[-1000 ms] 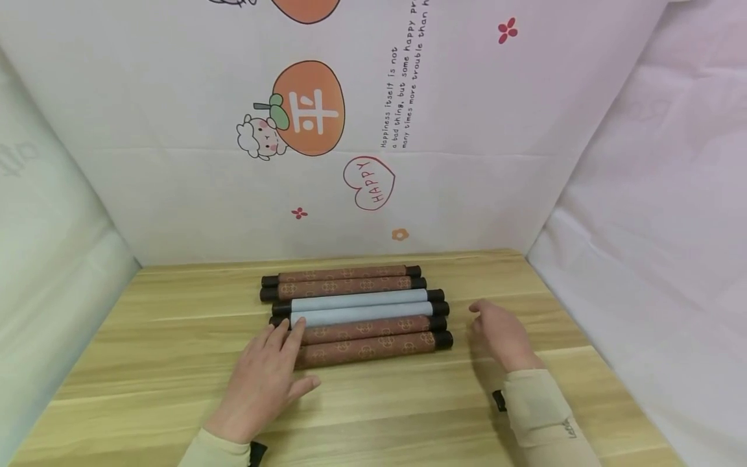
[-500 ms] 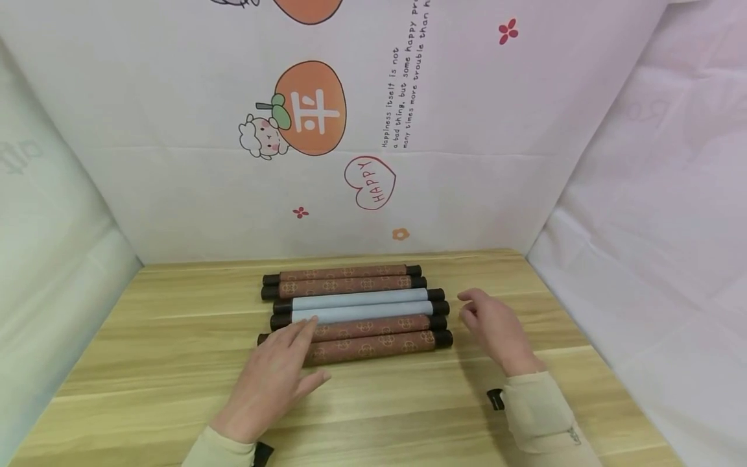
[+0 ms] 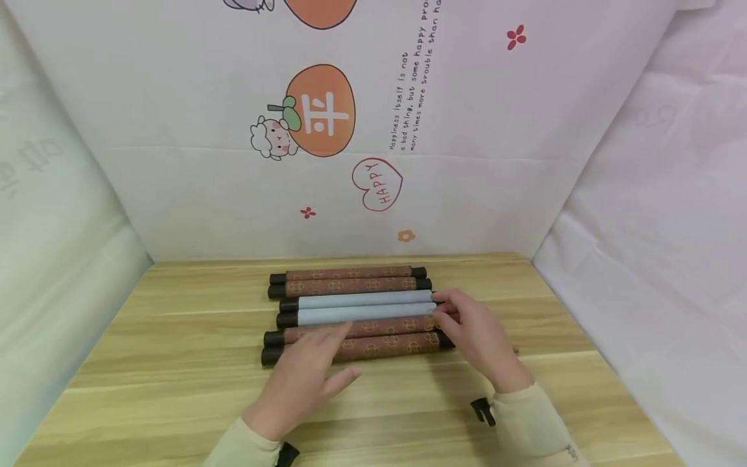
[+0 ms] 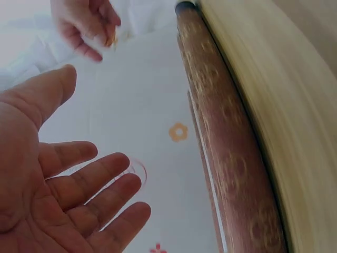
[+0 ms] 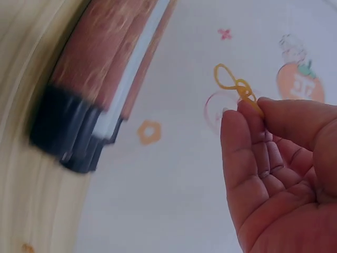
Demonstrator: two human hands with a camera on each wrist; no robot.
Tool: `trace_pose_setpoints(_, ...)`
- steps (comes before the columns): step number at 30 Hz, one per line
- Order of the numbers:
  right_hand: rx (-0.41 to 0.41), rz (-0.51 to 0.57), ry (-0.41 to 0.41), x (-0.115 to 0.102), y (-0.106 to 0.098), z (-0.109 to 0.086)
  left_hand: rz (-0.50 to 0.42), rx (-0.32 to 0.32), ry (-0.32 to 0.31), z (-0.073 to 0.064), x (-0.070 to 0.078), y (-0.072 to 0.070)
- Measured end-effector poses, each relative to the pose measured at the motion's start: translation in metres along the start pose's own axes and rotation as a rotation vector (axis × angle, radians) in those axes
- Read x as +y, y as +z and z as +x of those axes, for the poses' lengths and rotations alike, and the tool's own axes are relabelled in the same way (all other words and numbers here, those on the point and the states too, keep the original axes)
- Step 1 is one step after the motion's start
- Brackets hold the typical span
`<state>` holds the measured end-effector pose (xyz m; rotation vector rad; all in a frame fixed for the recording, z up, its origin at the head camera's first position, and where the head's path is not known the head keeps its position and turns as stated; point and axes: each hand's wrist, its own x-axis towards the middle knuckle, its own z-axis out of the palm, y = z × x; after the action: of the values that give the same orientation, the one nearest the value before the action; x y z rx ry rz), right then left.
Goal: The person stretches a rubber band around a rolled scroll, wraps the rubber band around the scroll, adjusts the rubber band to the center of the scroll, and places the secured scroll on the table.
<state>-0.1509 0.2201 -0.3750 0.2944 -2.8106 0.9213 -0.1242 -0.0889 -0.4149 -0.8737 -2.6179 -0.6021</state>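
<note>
Several rolled scrolls with black end knobs lie side by side on the table. Two brown gold-patterned scrolls [image 3: 350, 283] are at the back, two light blue scrolls [image 3: 362, 314] in the middle, and two brown patterned scrolls [image 3: 373, 350] in front. My right hand [image 3: 481, 340] pinches a twisted yellow rubber band [image 5: 241, 88] between thumb and index finger, over the scrolls' right ends. My left hand [image 3: 309, 373], fingers spread and palm unoccupied, hovers at the near edge of the front scrolls and hides part of them.
The wooden table [image 3: 175, 389] meets a white printed cloth [image 3: 478, 194] behind the scrolls, with white cloth walls on both sides. A small orange-brown thing [image 3: 516, 351] lies on the table by the right wrist.
My right hand has moved left from the bare table to the scrolls' right ends. The left hand has lifted and shifted right, uncovering the scrolls' left knobs. The scrolls stay in place.
</note>
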Motion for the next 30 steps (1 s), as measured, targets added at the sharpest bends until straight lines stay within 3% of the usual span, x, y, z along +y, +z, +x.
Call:
trace_pose_setpoints(5, 0.003, 0.092, -0.098, -0.02, 0.009, -0.005, -0.1, 0.014, 0.013, 0.009, 0.014, 0.005)
trace_pose_setpoints(8, -0.004, 0.148, -0.147, -0.031, 0.016, -0.007, -0.143, 0.016, -0.011, 0.013, 0.021, 0.009)
trace_pose_setpoints(13, -0.052, 0.246, -0.163, -0.046, 0.025, -0.01, -0.192, 0.033, -0.061, 0.017, 0.028, 0.015)
trace_pose_setpoints(19, -0.073, 0.308, -0.184, -0.061, 0.032, -0.012, -0.281, 0.107, -0.087, 0.021, 0.033, 0.016)
trace_pose_setpoints(24, -0.058, 0.33, -0.205, -0.064, 0.034, -0.014, -0.298, 0.168, -0.105, 0.02, 0.031, 0.015)
trace_pose_setpoints(30, -0.026, 0.324, -0.205, -0.062, 0.034, -0.015, -0.236, 0.246, -0.108, 0.017, 0.025, 0.015)
